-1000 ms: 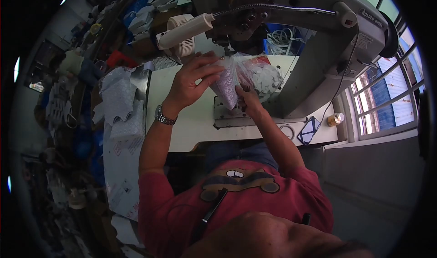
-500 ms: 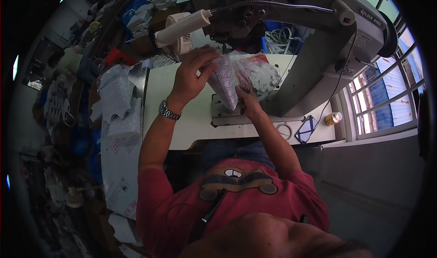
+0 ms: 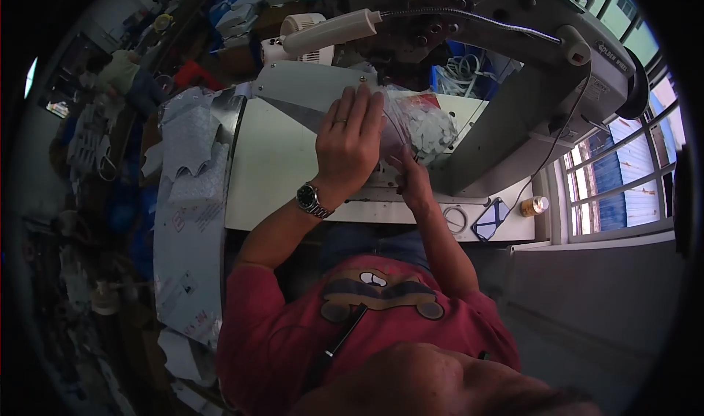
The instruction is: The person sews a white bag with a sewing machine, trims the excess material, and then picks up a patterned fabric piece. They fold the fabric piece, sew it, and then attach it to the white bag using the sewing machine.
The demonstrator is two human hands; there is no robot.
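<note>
A smooth light-grey panel (image 3: 308, 84) with small metal studs lies under the sewing machine's head (image 3: 418, 45), its narrow end pointing left. My left hand (image 3: 350, 141) rests flat on the panel, fingers stretched out side by side. My right hand (image 3: 414, 181) is closed at the panel's right side, beside clear plastic wrapping (image 3: 400, 115). What its fingers hold is hidden. A heap of small whitish pieces (image 3: 429, 130) sits in plastic just behind that hand. The needle area is hidden behind the lamp and the panel.
A white lamp (image 3: 334, 33) on a bendy neck and a small fan (image 3: 304, 26) stand over the table (image 3: 279, 185). The machine's column (image 3: 506, 133) rises at right, near a phone (image 3: 489, 219) and a jar (image 3: 534, 206). Bubble-wrapped pieces (image 3: 194, 137) lie left.
The panel has been turned and laid flatter, from a point facing me to a smooth side stretching left. My left hand has moved from its upper edge to flat on top. My right hand has shifted slightly right.
</note>
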